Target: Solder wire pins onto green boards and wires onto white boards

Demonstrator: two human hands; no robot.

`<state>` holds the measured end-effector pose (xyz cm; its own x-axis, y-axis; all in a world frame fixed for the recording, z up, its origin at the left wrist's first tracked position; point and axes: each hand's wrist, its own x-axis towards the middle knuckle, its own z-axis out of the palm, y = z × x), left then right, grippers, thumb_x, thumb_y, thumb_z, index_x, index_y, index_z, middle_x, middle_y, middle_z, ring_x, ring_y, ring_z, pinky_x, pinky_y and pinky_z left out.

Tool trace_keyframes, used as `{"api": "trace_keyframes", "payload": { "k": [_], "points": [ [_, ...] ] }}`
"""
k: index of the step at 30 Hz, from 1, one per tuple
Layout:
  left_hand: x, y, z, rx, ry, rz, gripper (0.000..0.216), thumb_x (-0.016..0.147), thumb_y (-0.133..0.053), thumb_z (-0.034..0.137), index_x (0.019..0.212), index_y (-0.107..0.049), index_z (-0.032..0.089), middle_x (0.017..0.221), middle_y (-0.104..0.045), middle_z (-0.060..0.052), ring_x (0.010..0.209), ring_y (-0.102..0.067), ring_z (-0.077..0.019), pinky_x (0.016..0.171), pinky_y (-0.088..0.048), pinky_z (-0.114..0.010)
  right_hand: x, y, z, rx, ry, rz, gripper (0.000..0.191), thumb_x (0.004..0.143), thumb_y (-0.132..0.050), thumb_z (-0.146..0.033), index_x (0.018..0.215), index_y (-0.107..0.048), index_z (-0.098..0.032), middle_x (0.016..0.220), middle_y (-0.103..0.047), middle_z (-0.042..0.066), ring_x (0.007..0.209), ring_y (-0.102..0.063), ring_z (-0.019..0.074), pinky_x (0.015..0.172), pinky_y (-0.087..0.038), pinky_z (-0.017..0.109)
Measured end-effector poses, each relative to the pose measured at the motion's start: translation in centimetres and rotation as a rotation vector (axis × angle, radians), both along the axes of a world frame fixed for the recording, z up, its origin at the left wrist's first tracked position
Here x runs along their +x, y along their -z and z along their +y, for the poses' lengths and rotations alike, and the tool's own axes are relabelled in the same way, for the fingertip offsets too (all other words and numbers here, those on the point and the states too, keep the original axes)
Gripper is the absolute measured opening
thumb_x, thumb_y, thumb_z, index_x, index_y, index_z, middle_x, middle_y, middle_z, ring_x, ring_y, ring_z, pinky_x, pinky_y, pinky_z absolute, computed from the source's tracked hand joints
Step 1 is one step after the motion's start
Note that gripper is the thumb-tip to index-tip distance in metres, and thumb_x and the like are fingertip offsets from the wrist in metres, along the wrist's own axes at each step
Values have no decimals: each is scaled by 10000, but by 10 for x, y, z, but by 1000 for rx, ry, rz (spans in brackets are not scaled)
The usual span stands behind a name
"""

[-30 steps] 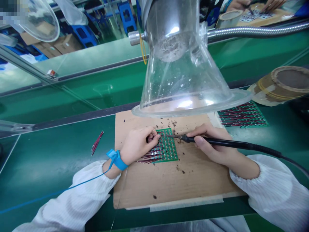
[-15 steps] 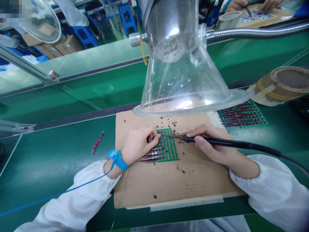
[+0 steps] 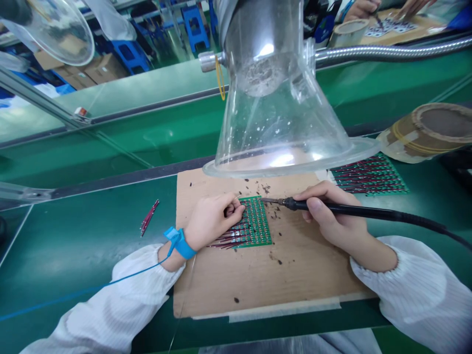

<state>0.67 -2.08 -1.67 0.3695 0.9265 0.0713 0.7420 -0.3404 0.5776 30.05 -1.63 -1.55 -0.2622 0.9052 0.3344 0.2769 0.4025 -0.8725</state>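
My left hand (image 3: pixel 216 219) is closed in a pinch over the left edge of a green circuit board (image 3: pixel 260 226). A thin strand of solder wire (image 3: pixel 238 196) pokes out past its fingertips, and the strand trails below the hand. Dark red wires (image 3: pixel 230 240) lie side by side from the board's lower left, partly under the hand. My right hand (image 3: pixel 334 216) grips a black soldering iron (image 3: pixel 341 208) like a pen. Its metal tip points left at the board's upper right corner; whether it touches cannot be made out. A blue strap (image 3: pixel 180 243) circles my left wrist.
Under the board lies a cardboard sheet (image 3: pixel 273 290) with dark specks. A clear fume hood (image 3: pixel 280 128) hangs above. Loose red wires (image 3: pixel 149 217) lie left; a wired board (image 3: pixel 372 174) and a taped cardboard tube (image 3: pixel 416 132) stand right. Another person's hands (image 3: pixel 361 9) work across the bench.
My right hand has drawn the soldering iron slightly up and right, its tip moving from beside my left fingertips to the board's upper right corner. My left hand and the board have stayed put.
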Motion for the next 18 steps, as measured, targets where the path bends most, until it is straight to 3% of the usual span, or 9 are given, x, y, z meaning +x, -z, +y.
{"api": "trace_keyframes", "payload": {
  "k": [7, 11, 13, 18],
  "points": [
    [4, -2, 1, 1, 25, -24, 174, 979, -618, 270, 828, -644, 187, 654, -579, 48, 578, -511, -105, 587, -343, -247, -5, -1, 2, -59, -21, 12, 156, 1041, -604, -398, 1125, -694, -304, 709, -660, -22, 547, -608, 130, 513, -478, 283],
    [-13, -10, 5, 107, -34, -31, 151, 1018, -591, 309, 1037, -694, 200, 833, -623, -2, 741, -582, -148, 686, -432, -273, -3, 2, 5, -61, -117, -95, 216, 1052, -587, -384, 1227, -687, -307, 717, -670, -28, 588, -639, 127, 603, -523, 270],
    [-42, -13, 3, 180, -169, -20, 178, 1023, -600, 341, 1082, -702, 209, 898, -643, -23, 812, -603, -168, 732, -458, -288, -3, 3, 7, -50, -183, -147, 214, 1069, -553, -370, 1221, -692, -311, 757, -696, -27, 618, -660, 121, 656, -533, 264],
    [-134, -6, -30, 285, -680, 66, 248, 966, -667, 441, 1033, -705, 205, 920, -625, -30, 819, -615, -187, 690, -461, -291, -5, 3, 9, 93, -257, -213, 183, 1052, -577, -355, 1178, -705, -323, 985, -761, -6, 785, -715, 134, 767, -545, 255]
  ]
}}
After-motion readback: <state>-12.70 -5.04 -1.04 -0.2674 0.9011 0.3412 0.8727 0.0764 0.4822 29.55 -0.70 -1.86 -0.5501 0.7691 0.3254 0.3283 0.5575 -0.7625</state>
